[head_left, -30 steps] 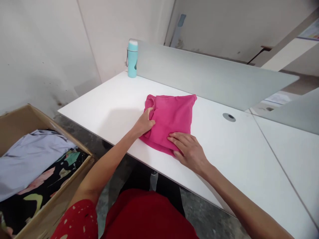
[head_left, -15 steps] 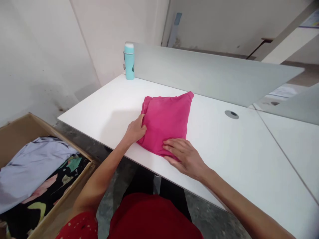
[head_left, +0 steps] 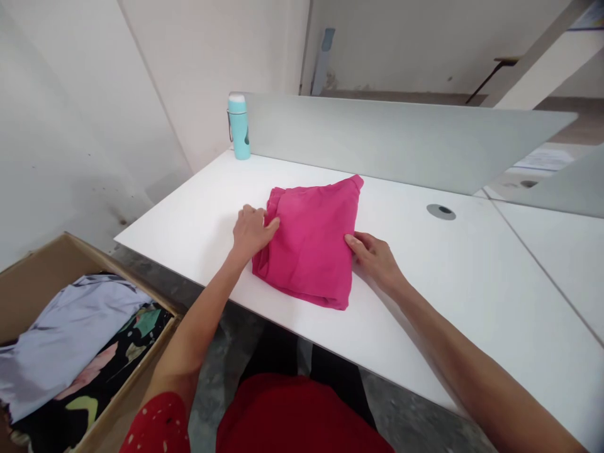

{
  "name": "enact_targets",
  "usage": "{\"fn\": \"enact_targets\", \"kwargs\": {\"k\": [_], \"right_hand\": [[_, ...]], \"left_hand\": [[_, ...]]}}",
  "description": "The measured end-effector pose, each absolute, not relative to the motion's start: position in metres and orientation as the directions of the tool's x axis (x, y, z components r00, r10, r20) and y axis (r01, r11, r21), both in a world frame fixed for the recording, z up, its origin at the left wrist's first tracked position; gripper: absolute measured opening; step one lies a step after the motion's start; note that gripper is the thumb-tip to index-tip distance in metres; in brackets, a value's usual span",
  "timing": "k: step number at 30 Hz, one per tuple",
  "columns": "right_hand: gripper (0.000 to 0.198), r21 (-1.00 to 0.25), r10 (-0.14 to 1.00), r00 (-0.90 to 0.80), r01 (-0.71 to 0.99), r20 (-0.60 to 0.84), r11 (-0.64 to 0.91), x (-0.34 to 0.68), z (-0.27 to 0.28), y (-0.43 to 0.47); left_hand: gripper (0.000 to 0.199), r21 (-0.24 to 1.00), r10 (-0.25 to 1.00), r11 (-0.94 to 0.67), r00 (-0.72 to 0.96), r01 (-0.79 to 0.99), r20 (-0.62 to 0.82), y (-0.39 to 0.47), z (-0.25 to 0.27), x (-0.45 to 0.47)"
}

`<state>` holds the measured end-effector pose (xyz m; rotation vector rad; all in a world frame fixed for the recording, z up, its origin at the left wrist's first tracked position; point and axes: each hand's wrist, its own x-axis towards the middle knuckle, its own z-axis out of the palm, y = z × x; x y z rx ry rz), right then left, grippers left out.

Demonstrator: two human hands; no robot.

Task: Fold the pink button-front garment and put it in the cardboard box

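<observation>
Pink cloth [head_left: 309, 242], folded into a rough square, lies on the white desk [head_left: 472, 296] near its front edge, straight ahead of me. My left hand [head_left: 250, 231] rests against its left side, fingers curled onto the bunched edge; whether they pinch the fabric or only press it I cannot tell, since the fingertips sink into the folds. My right hand [head_left: 375, 258] sits at the right edge, fingers loosely bent and touching the cloth, the tips partly tucked under or against the fold and hard to make out. A teal bottle [head_left: 238, 126] stands upright at the far left corner, just beside the grey divider [head_left: 401, 141] that runs along the back. A round grommet [head_left: 441, 211] is set in the desk to the right, well apart from the cloth. Low on the left a cardboard box [head_left: 42, 264], cut off by the frame, holds a pale lilac garment [head_left: 66, 330] over a dark patterned one [head_left: 108, 371]. My red clothing fills the bottom edge.
</observation>
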<state>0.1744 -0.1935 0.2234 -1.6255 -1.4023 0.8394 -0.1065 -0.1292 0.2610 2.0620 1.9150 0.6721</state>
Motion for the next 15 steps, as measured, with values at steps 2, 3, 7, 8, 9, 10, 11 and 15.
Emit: {"fn": "enact_targets", "kwargs": {"k": [2, 3, 7, 8, 9, 10, 11, 15], "right_hand": [[0.075, -0.904, 0.982, 0.182, 0.427, 0.044, -0.039, 0.168, 0.220, -0.192], [0.075, -0.908, 0.978, 0.201, 0.418, 0.058, -0.032, 0.166, 0.219, -0.191], [0.072, -0.927, 0.956, 0.270, 0.374, 0.112, 0.003, 0.164, 0.209, -0.193], [0.071, -0.935, 0.955, 0.271, 0.355, 0.118, 0.015, 0.165, 0.207, -0.193], [0.071, -0.943, 0.955, 0.270, 0.333, 0.120, 0.024, 0.165, 0.205, -0.193], [0.071, -0.950, 0.955, 0.270, 0.311, 0.119, 0.030, 0.166, 0.203, -0.193], [0.071, -0.956, 0.956, 0.270, 0.293, 0.115, 0.033, 0.167, 0.202, -0.192], [0.070, -0.962, 0.959, 0.264, 0.271, 0.101, 0.026, 0.170, 0.198, -0.188]], "left_hand": [[0.033, 0.429, 0.977, -0.110, 0.017, 0.897, 0.215, -0.106, 0.269, -0.100], [0.033, 0.406, 0.976, -0.118, 0.030, 0.906, 0.217, -0.093, 0.272, -0.095], [0.034, 0.355, 0.988, -0.122, 0.080, 0.927, 0.130, -0.047, 0.274, -0.073], [0.033, 0.364, 0.993, -0.105, 0.075, 0.925, 0.095, -0.039, 0.272, -0.068], [0.031, 0.379, 0.996, -0.086, 0.066, 0.921, 0.064, -0.031, 0.270, -0.064], [0.028, 0.394, 0.998, -0.068, 0.056, 0.917, 0.043, -0.026, 0.267, -0.061], [0.024, 0.404, 0.998, -0.058, 0.047, 0.913, 0.036, -0.023, 0.264, -0.058], [0.021, 0.401, 0.990, -0.076, 0.021, 0.913, 0.141, -0.026, 0.263, -0.055]]}}
